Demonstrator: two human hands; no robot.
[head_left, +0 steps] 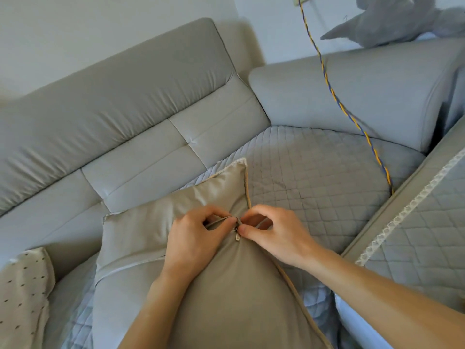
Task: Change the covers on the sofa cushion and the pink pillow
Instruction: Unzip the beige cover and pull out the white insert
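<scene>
A beige sofa cushion (156,222) with tan piping stands on the grey sofa seat in front of me. Its zipper edge runs across the top fold, and a small metal zipper pull (237,235) hangs between my hands. My left hand (198,238) pinches the cover's edge just left of the pull. My right hand (274,235) pinches the fabric at the zipper slider from the right. No pink pillow shows in view.
A grey sofa backrest (125,109) rises behind, with a quilted seat cover (314,177) to the right. A dotted beige cloth (22,293) lies at the lower left. A yellow-blue twisted cord (334,96) hangs down on the right. A grey plush toy (392,21) sits on the armrest.
</scene>
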